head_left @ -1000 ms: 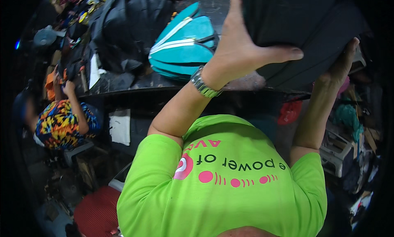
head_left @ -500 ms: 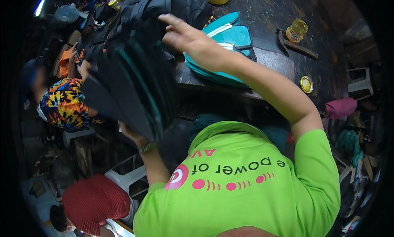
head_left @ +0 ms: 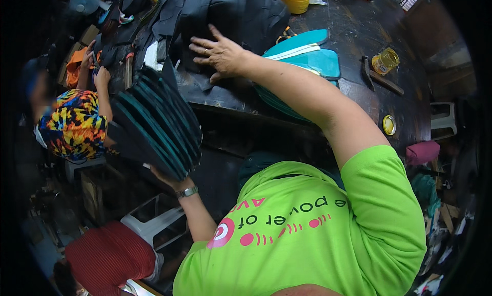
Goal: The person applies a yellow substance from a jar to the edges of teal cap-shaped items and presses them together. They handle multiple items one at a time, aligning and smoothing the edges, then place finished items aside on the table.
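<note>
My left hand [head_left: 173, 179], with a metal watch at the wrist, grips the lower end of a thick stack of black and teal flat pieces [head_left: 156, 124]. The layers fan apart, their teal edges showing. My left fingers are partly hidden behind the stack. Spread and holding nothing, my right hand [head_left: 223, 55] is over the table's near edge, beside a heap of black material [head_left: 233, 14]; I cannot tell whether it touches it. Under my right forearm lies a pile of teal rounded pieces [head_left: 328, 63] with white strips across the top ones.
A hammer [head_left: 385, 83], an open yellow-labelled jar [head_left: 385, 61] and a round lid [head_left: 389, 125] lie at the table's right. Behind stands a yellow tub [head_left: 295, 0]. At left, a person in a multicoloured top [head_left: 77, 123] holds scissors. Someone in red [head_left: 110, 255] is near a white stool [head_left: 148, 221].
My right hand has moved left relative to the teal pile, its fingers spreading. The stack in my left hand, blurred before, has moved away from it, and its layers show clearly. The view has shifted.
</note>
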Action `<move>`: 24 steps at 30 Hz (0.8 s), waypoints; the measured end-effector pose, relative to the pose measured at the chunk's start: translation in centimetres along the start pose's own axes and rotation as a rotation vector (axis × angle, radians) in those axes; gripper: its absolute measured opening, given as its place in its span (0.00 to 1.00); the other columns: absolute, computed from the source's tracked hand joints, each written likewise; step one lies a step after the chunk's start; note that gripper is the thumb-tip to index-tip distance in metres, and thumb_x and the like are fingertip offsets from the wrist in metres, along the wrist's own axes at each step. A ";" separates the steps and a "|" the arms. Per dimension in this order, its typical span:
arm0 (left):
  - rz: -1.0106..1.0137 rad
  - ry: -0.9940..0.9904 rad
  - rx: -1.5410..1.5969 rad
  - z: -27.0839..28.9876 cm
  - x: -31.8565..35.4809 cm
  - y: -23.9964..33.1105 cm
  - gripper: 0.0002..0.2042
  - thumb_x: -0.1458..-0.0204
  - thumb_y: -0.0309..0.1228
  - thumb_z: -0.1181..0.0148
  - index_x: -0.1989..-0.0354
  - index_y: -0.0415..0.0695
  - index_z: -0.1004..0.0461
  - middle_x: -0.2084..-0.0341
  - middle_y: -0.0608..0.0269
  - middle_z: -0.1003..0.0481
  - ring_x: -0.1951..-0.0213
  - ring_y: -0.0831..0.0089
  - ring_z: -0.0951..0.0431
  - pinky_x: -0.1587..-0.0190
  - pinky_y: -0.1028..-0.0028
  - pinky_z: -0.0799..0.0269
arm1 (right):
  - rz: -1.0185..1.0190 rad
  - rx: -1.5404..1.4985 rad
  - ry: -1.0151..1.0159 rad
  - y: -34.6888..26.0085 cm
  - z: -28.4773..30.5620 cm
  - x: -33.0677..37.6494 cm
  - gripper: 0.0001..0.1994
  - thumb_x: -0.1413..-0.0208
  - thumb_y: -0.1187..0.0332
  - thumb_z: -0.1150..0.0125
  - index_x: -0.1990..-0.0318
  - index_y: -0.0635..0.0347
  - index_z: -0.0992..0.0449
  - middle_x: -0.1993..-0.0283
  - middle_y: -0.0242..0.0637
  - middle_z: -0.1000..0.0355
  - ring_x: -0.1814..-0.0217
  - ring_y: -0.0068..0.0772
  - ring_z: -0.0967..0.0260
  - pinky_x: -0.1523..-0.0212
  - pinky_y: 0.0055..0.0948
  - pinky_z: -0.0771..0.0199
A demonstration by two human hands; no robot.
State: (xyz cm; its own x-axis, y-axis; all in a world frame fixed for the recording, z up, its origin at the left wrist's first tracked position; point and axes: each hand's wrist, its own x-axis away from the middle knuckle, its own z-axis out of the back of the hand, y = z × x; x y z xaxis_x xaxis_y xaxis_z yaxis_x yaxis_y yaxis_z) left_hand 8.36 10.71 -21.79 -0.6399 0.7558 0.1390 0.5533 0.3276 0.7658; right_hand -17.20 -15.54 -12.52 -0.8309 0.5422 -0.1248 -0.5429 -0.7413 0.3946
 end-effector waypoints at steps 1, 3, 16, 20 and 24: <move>0.043 -0.090 0.174 -1.1 -0.4 -0.1 0.36 0.38 0.55 0.48 0.29 0.42 0.41 0.28 0.51 0.42 0.29 0.51 0.41 0.28 0.48 0.47 | -0.015 -0.018 -0.006 0.5 -0.3 0.0 0.40 0.46 0.31 0.44 0.28 0.37 0.36 0.18 0.33 0.56 0.15 0.35 0.71 0.23 0.69 0.79; 0.160 -0.047 0.236 -3.1 -0.3 -0.4 0.34 0.41 0.50 0.41 0.33 0.39 0.36 0.35 0.49 0.33 0.36 0.51 0.31 0.34 0.50 0.34 | -0.035 -0.054 -0.002 1.9 -0.9 0.1 0.39 0.46 0.32 0.43 0.29 0.38 0.35 0.18 0.33 0.56 0.15 0.35 0.71 0.23 0.68 0.79; 0.193 -0.049 0.121 -16.7 1.5 -6.2 0.29 0.43 0.39 0.32 0.37 0.37 0.32 0.40 0.59 0.28 0.40 0.64 0.29 0.34 0.62 0.36 | -0.059 -0.090 -0.056 8.3 -2.5 1.7 0.39 0.50 0.41 0.31 0.30 0.38 0.34 0.20 0.33 0.50 0.16 0.34 0.66 0.21 0.64 0.75; 0.150 -0.051 0.039 -18.8 1.3 -7.2 0.32 0.43 0.41 0.31 0.36 0.34 0.34 0.38 0.58 0.29 0.39 0.66 0.29 0.33 0.65 0.36 | -0.070 -0.078 -0.051 7.5 -0.9 2.5 0.30 0.45 0.62 0.33 0.33 0.45 0.29 0.25 0.36 0.41 0.17 0.35 0.58 0.21 0.63 0.69; 0.086 -0.007 -0.188 -19.0 0.6 -7.8 0.36 0.45 0.49 0.32 0.35 0.37 0.34 0.36 0.60 0.31 0.39 0.64 0.31 0.33 0.63 0.40 | -0.108 -0.166 0.001 6.1 1.8 6.8 0.24 0.43 0.73 0.40 0.38 0.50 0.25 0.31 0.39 0.33 0.21 0.39 0.49 0.23 0.62 0.61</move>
State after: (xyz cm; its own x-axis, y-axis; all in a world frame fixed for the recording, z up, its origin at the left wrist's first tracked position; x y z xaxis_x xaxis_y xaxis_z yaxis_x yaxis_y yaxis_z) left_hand -6.50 -2.19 -15.75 -0.5904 0.7806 0.2050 0.4962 0.1508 0.8550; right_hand -25.95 -15.70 -9.27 -0.7669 0.6217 -0.1594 -0.6414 -0.7339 0.2236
